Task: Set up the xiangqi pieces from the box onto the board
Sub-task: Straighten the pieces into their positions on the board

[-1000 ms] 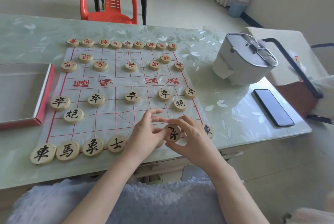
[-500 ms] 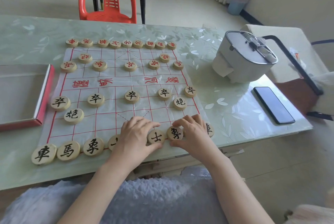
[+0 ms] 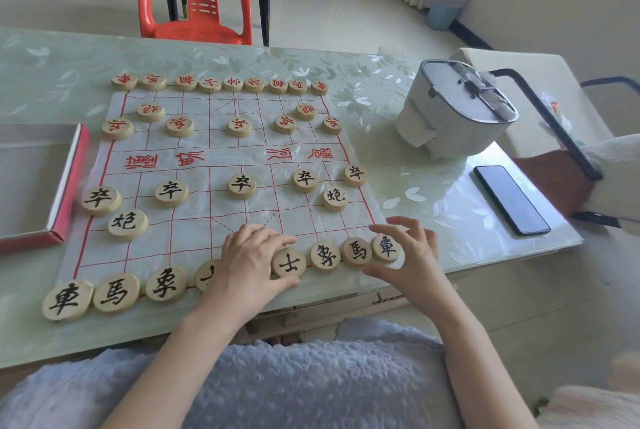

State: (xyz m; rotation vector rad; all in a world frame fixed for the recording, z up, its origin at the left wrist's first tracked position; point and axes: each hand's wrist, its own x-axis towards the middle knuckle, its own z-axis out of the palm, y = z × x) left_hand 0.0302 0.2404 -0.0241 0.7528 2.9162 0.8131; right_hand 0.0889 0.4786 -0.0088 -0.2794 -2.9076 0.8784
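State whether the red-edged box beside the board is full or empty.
Empty as far as shown: the box shows only bare grey floor; its left part is cut off.

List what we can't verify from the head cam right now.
- Centre of the near black row: the left hand covers it, so the general piece cannot be confirmed; the left advisor piece is half hidden.
- Box: cut off by the left frame edge, so any leftover pieces cannot be ruled out.
- Far red row: characters small and inverted, hard to read.
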